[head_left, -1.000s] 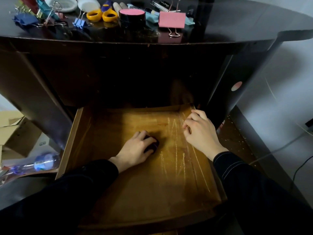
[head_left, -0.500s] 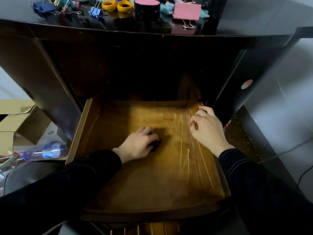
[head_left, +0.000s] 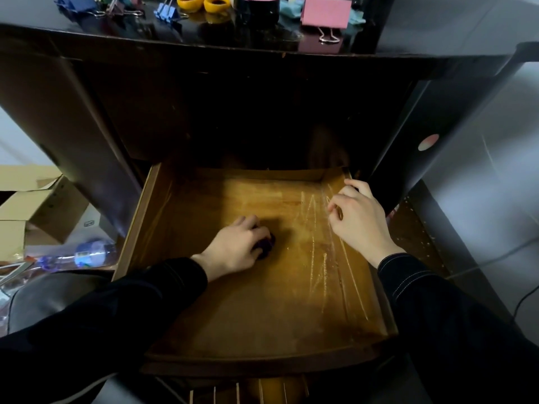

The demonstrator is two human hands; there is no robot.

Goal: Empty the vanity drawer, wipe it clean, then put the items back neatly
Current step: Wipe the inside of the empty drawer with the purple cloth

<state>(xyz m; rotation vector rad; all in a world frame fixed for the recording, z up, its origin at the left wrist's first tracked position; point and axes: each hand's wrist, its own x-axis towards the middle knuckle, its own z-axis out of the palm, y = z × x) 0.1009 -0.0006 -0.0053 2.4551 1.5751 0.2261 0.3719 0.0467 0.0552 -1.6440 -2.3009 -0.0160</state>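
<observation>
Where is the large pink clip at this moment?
In the head view, the pink clip stands on the dark vanity top, at the upper edge right of centre, just right of the black jar and above the open drawer.

A dark, glossy table (head_left: 437,33) stands beyond the left hand (head_left: 236,246) and the right hand (head_left: 361,223), its top catching pale light. Under the top a black recess (head_left: 248,118) sits between dark side panels. The panel (head_left: 408,135) beyond the right hand bears a round pinkish sticker (head_left: 428,142). Right of that hand lies pale grey floor (head_left: 481,199), crossed by a thin black cable (head_left: 525,298). Left of the left hand are open cardboard boxes (head_left: 35,205) and a clear plastic bottle (head_left: 84,253).
</observation>
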